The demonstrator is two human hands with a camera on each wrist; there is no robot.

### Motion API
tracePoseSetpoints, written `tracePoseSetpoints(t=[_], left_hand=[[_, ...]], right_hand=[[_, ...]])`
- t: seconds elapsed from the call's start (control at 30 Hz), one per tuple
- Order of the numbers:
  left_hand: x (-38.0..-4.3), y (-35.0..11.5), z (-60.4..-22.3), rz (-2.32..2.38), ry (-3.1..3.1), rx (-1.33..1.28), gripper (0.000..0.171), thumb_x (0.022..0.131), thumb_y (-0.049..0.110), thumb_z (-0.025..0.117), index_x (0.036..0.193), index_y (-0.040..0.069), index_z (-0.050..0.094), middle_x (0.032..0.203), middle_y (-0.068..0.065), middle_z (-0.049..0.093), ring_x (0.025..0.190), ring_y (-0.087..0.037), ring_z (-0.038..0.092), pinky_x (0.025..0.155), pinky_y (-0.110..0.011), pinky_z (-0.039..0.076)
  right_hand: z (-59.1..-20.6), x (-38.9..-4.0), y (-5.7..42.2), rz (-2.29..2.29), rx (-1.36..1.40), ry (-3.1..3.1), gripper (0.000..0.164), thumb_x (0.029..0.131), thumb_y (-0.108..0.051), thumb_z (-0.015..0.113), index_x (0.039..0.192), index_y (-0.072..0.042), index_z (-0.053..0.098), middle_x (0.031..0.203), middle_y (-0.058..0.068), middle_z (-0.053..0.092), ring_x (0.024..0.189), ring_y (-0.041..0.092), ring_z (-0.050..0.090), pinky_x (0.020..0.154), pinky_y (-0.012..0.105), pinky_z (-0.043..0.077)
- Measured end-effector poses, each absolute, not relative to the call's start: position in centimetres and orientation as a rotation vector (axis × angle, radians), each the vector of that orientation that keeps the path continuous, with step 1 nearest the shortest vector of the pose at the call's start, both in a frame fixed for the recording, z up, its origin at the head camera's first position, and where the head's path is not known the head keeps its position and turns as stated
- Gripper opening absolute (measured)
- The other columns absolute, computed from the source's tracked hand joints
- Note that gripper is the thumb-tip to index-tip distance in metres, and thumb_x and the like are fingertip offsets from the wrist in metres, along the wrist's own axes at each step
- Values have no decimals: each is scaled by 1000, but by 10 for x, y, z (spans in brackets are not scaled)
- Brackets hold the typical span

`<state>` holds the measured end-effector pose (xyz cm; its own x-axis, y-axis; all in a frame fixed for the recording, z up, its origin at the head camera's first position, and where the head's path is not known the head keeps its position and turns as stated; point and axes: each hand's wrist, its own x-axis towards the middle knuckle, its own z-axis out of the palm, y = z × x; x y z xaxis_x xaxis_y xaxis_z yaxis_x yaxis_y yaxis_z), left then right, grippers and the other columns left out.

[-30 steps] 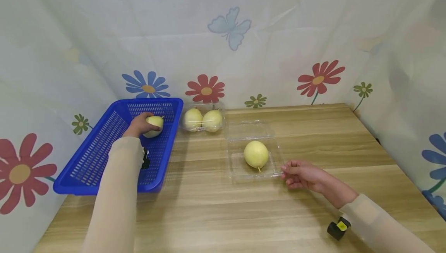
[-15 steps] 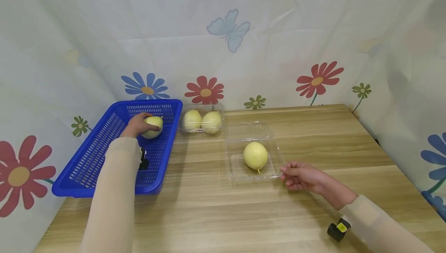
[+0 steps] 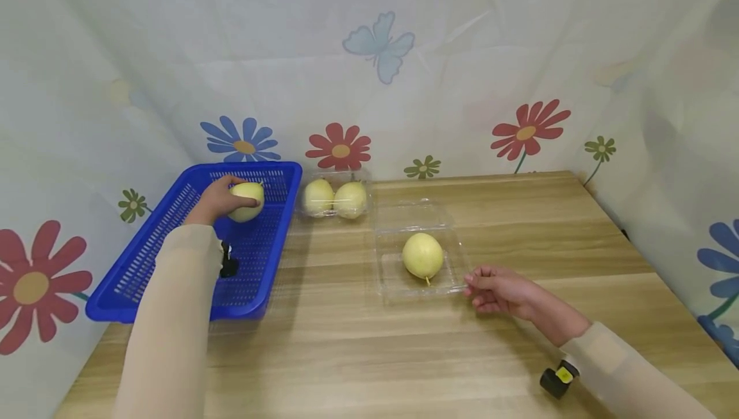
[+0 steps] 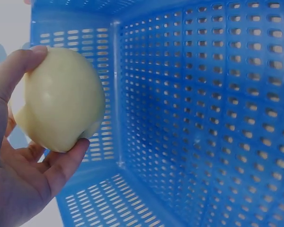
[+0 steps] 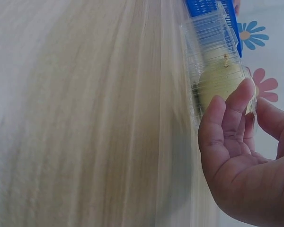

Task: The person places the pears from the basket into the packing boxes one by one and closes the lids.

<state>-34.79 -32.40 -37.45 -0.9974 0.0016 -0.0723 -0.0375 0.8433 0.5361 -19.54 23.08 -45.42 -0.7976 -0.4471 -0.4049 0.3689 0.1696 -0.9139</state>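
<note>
My left hand (image 3: pixel 217 201) grips a pale yellow pear (image 3: pixel 247 203) inside the blue plastic basket (image 3: pixel 276 258). In the left wrist view the thumb and fingers curve round the pear (image 4: pixel 64 99), which is held above the basket's slotted floor (image 4: pixel 203 109). A clear plastic box (image 3: pixel 398 285) with its lid (image 3: pixel 411 215) folded back lies mid-table, one pear (image 3: pixel 423 256) in its left part, stem toward me. At the box's front right corner, my right hand (image 3: pixel 501 290) pinches the rim between thumb and fingers; in the right wrist view the fingers partly hide the box (image 5: pixel 210 35).
A closed clear box holding two pears (image 3: pixel 335 199) stands at the back, right of the basket. A flower-printed curtain (image 3: pixel 462 85) borders the wooden table (image 3: pixel 346 355). A black device (image 3: pixel 559 378) is under the right sleeve; another black device (image 3: pixel 229 267) shows beside the left sleeve.
My left hand has lifted the pear a little and shifted it left within the basket area. The right hand and the open box have stayed in place.
</note>
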Motion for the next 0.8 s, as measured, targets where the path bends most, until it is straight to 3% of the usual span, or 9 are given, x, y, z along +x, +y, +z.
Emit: tracePoseSetpoints(t=[0.8], left_hand=[[-325, -313, -337, 949, 3033, 70, 82, 91, 34, 75, 152, -4, 36, 143, -36, 46, 119, -48, 51, 96, -62, 50]], right_hand=[[-456, -196, 231, -1724, -111, 1793, 12, 108, -23, 52, 98, -17, 56, 89, -11, 70, 73, 1, 64, 73, 20, 59]])
